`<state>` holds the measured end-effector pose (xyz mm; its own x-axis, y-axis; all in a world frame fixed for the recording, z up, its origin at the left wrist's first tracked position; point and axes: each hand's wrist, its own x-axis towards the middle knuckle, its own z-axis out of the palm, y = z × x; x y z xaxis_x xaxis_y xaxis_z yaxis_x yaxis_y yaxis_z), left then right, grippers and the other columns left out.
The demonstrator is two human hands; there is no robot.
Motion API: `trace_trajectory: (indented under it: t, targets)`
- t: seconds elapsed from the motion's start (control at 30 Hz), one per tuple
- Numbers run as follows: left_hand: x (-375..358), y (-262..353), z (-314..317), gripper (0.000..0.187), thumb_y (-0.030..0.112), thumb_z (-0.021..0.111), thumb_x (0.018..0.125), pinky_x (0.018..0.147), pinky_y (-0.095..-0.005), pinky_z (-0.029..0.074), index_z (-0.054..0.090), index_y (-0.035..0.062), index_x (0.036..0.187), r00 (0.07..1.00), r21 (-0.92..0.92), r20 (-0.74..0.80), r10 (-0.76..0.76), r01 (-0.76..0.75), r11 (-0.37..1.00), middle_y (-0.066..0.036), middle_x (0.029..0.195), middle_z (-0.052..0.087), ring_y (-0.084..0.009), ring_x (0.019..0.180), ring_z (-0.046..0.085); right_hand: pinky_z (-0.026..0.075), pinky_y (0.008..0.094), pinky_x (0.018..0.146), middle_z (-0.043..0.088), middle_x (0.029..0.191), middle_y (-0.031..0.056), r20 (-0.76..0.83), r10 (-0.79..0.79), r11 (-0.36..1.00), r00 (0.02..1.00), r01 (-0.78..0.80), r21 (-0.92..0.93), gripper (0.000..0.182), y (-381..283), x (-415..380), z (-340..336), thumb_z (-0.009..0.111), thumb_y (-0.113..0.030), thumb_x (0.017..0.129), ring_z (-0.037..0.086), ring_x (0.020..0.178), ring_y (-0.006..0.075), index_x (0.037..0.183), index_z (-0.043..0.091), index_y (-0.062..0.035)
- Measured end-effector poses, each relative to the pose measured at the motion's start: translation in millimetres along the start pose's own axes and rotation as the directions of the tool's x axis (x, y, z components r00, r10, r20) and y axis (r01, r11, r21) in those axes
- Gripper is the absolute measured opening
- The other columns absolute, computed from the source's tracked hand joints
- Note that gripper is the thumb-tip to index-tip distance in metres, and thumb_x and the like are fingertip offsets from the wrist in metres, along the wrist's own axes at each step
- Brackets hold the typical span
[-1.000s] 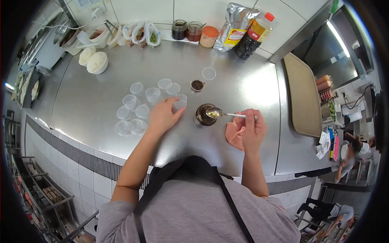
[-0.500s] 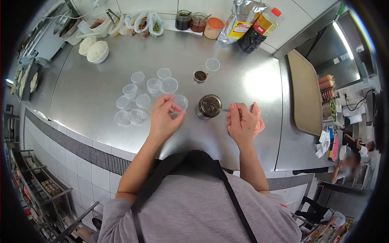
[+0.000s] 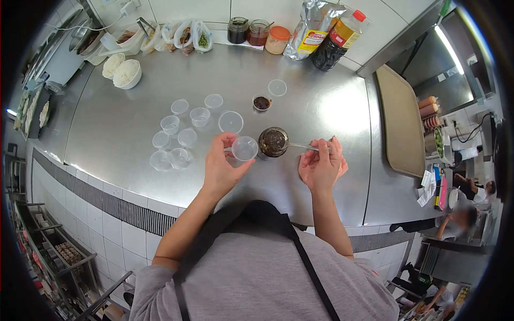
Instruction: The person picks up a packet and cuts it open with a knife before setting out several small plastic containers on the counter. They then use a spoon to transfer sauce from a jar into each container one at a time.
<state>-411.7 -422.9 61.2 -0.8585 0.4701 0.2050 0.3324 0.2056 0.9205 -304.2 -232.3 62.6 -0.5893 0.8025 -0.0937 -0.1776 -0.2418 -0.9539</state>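
Note:
My left hand [image 3: 226, 163] holds a small clear plastic cup [image 3: 244, 148] between thumb and fingers, just left of a glass jar [image 3: 273, 143] of dark sauce. The cup looks empty. My right hand [image 3: 322, 163] is closed on the handle of a metal spoon [image 3: 302, 146], whose bowl end is at the jar's mouth, loaded with dark sauce. Behind the jar stands a small cup of dark sauce [image 3: 262, 102], with a clear lid [image 3: 277, 88] beside it. Several clear cups and lids [image 3: 187, 137] lie on the steel table to the left.
Rice bowls [image 3: 127, 74] and bagged ingredients [image 3: 202, 36] are at the back left. Sauce jars [image 3: 258, 32], a foil pouch [image 3: 311, 32] and a dark bottle [image 3: 337, 43] line the back wall. A brown tray [image 3: 400, 123] is at the right. Other people are at far right.
The spoon has risen at the jar's mouth and now shows dark sauce on it. My left hand has moved the cup slightly right and nearer to me.

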Motion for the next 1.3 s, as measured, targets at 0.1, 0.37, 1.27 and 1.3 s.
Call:
trace_trajectory:
  t: [0.1, 0.37, 1.27, 1.3]
  targets:
    - [-2.0, 0.6, 2.3, 0.066, 0.008, 0.077, 0.062, 0.076, -0.0315, 0.048, 0.039, 0.0029, 0.116, 1.0, -0.049, 0.011, 0.013, -0.012, 0.999, -0.011, 0.104, 0.054, -0.0195, 0.092, 0.057, 0.041, 0.0225, 0.041, 0.055, 0.07, 0.0093, 0.013, -0.072, 0.997, 0.997, 0.072, 0.031, 0.019, 13.7, 8.4, -14.1, 0.044, -0.015, 0.093, 0.049, 0.048, 0.0113, 0.084, 0.053, -0.0003]
    - [-3.1, 0.3, 12.9, 0.064, 0.006, 0.073, 0.065, 0.078, -0.0323, 0.048, 0.039, 0.004, 0.119, 0.999, -0.051, 0.036, 0.019, -0.017, 0.999, -0.012, 0.101, 0.055, -0.0223, 0.092, 0.057, 0.042, 0.0188, 0.06, 0.057, 0.081, 0.0011, 0.038, 0.064, 0.978, 0.997, -0.07, 0.198, 0.016, 14.6, 7.5, -19.9, 0.05, -0.014, 0.091, 0.049, 0.07, 0.0057, 0.087, 0.06, -0.0024]
    - [-4.7, -5.5, 13.5, 0.066, 0.007, 0.075, 0.064, 0.079, -0.0335, 0.048, 0.039, 0.0049, 0.12, 0.997, -0.013, 0.037, 0.074, -0.073, 0.997, -0.012, 0.103, 0.055, -0.0223, 0.094, 0.057, 0.044, 0.0304, 0.05, 0.058, 0.071, 0.0096, 0.731, -0.512, 0.346, 0.451, 0.887, -0.305, 0.012, -31.0, -38.0, 35.5, 0.063, -0.003, 0.074, 0.057, 0.059, 0.0221, 0.085, 0.058, -0.002]
    - [-5.4, -4.4, 12.8, 0.066, 0.007, 0.075, 0.064, 0.079, -0.0335, 0.048, 0.039, 0.0049, 0.12, 0.997, -0.011, 0.036, 0.07, -0.07, 0.997, -0.012, 0.103, 0.055, -0.0223, 0.094, 0.057, 0.044, 0.0304, 0.05, 0.058, 0.071, 0.0096, 0.732, -0.51, 0.349, 0.451, 0.887, -0.303, 0.012, -30.3, -38.1, 37.0, 0.063, -0.003, 0.074, 0.057, 0.059, 0.0221, 0.085, 0.058, -0.002]
